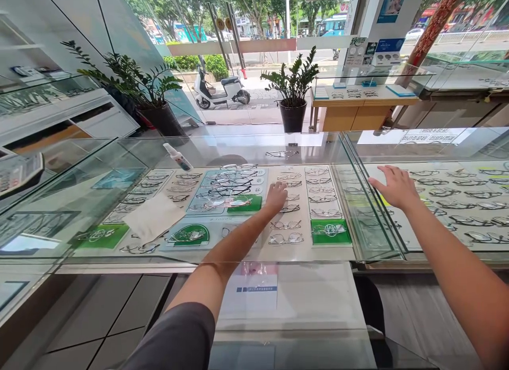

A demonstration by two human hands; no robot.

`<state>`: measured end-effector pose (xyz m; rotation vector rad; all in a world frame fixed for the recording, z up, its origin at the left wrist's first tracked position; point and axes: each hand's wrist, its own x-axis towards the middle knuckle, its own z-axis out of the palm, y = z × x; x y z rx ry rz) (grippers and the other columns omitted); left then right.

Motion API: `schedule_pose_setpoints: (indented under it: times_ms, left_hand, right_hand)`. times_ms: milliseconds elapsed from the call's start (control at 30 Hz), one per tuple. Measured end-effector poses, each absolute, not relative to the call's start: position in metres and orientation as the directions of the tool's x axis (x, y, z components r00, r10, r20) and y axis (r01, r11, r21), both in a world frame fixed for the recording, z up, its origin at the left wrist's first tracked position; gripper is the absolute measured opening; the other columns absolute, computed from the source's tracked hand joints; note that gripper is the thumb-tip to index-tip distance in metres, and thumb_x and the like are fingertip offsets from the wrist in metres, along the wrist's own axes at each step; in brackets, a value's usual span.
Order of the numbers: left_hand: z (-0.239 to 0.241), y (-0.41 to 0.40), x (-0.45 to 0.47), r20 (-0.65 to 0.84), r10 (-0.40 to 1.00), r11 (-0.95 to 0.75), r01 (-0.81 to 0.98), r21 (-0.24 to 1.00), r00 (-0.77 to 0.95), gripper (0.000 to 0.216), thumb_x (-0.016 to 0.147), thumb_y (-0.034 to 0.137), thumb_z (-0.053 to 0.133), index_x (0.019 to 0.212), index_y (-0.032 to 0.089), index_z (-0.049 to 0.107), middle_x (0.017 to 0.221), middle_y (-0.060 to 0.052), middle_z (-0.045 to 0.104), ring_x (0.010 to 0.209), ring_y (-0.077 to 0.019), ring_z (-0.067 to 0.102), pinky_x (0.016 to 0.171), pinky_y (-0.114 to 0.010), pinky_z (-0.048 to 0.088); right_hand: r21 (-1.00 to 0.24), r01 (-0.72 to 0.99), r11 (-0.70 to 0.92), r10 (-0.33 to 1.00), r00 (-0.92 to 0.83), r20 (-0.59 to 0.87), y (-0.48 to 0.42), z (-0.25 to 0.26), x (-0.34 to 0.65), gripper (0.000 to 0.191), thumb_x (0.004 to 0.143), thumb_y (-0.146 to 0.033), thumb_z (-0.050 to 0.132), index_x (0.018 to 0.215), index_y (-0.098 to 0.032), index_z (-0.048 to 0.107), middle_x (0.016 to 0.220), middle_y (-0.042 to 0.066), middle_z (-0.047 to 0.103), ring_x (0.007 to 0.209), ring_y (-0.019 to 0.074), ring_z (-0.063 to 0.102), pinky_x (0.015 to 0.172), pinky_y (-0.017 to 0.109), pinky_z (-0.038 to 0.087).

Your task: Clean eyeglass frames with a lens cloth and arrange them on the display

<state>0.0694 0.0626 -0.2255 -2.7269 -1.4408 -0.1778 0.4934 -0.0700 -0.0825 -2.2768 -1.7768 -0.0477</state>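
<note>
My left hand (277, 196) reaches over the display counter, its fingers curled together beside a column of eyeglasses (285, 238). What its fingertips hold, if anything, is hidden. Just left of it lies a pile of dark-framed eyeglasses (233, 183). Beyond the hand sits a single pair of eyeglasses (282, 153). My right hand (395, 188) is at the right-hand glass case (382, 221), fingers spread and nothing in them. A pale cloth (155, 215) and a white spray bottle (177, 157) are farther left.
Green cards (331, 231) lie among the eyeglass rows. Glass edges (360, 174) run between the two cases. At far left stands a calculator (22, 171). Potted plants (293, 115), a wooden display table (350, 110) and a window with a parked scooter (225, 89) are beyond.
</note>
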Motion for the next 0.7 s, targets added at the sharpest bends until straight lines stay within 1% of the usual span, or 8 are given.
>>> schedule_pose_setpoints:
  times_ms: [133, 267, 367, 467, 600, 700]
  left_hand:
    - [-0.22, 0.063, 0.071, 0.152, 0.826, -0.552, 0.833, 0.031, 0.542, 0.028, 0.091, 0.011, 0.058, 0.099, 0.02, 0.084, 0.14, -0.015, 0.073, 0.14, -0.0378, 0.052, 0.116, -0.057, 0.037]
    - [-0.215, 0.077, 0.078, 0.18, 0.85, -0.513, 0.856, 0.067, 0.495, 0.028, 0.099, 0.021, 0.056, 0.109, 0.02, 0.082, 0.132, -0.017, 0.075, 0.132, -0.0379, 0.056, 0.109, -0.055, 0.04]
    - [-0.217, 0.095, 0.087, 0.18, 0.862, -0.493, 0.866, 0.081, 0.473, 0.03, 0.1, 0.021, 0.055, 0.115, 0.022, 0.081, 0.129, -0.016, 0.076, 0.129, -0.0368, 0.057, 0.107, -0.054, 0.04]
    - [-0.223, 0.113, 0.096, 0.167, 0.87, -0.482, 0.871, 0.091, 0.464, 0.031, 0.099, 0.016, 0.054, 0.11, 0.021, 0.082, 0.12, -0.016, 0.079, 0.126, -0.0363, 0.058, 0.106, -0.053, 0.039]
    - [-0.231, 0.13, 0.102, 0.141, 0.883, -0.464, 0.88, 0.107, 0.448, 0.029, 0.094, 0.01, 0.054, 0.097, 0.018, 0.082, 0.104, -0.019, 0.079, 0.116, -0.0361, 0.06, 0.103, -0.054, 0.038]
    - [-0.234, 0.134, 0.1, 0.12, 0.887, -0.46, 0.878, 0.131, 0.446, 0.022, 0.09, 0.013, 0.061, 0.094, 0.018, 0.082, 0.096, -0.019, 0.078, 0.112, -0.0362, 0.06, 0.102, -0.055, 0.037]
  right_hand:
    - [-0.163, 0.959, -0.233, 0.953, 0.259, 0.158, -0.071, -0.08, 0.491, 0.086, 0.102, -0.079, 0.029, 0.162, -0.021, 0.05, 0.171, 0.017, 0.047, 0.155, 0.0436, 0.041, 0.126, 0.063, 0.039]
    - [-0.164, 0.962, -0.219, 0.95, 0.249, 0.187, -0.071, -0.08, 0.49, 0.084, 0.101, -0.079, 0.031, 0.16, -0.023, 0.052, 0.169, 0.017, 0.049, 0.153, 0.0434, 0.043, 0.125, 0.063, 0.039]
    - [-0.168, 0.962, -0.214, 0.949, 0.245, 0.199, -0.071, -0.081, 0.491, 0.082, 0.101, -0.078, 0.032, 0.159, -0.024, 0.053, 0.167, 0.017, 0.051, 0.153, 0.043, 0.044, 0.126, 0.063, 0.038]
    - [-0.165, 0.961, -0.222, 0.952, 0.251, 0.177, -0.072, -0.08, 0.491, 0.082, 0.102, -0.077, 0.032, 0.16, -0.023, 0.052, 0.17, 0.016, 0.048, 0.154, 0.0426, 0.043, 0.127, 0.063, 0.038]
    - [-0.158, 0.96, -0.232, 0.952, 0.257, 0.167, -0.073, -0.078, 0.49, 0.083, 0.102, -0.078, 0.032, 0.161, -0.023, 0.052, 0.17, 0.016, 0.048, 0.153, 0.0438, 0.044, 0.125, 0.064, 0.041]
    - [-0.147, 0.963, -0.224, 0.953, 0.248, 0.173, -0.074, -0.076, 0.49, 0.083, 0.101, -0.079, 0.033, 0.16, -0.024, 0.053, 0.168, 0.016, 0.05, 0.151, 0.0448, 0.047, 0.122, 0.065, 0.043]
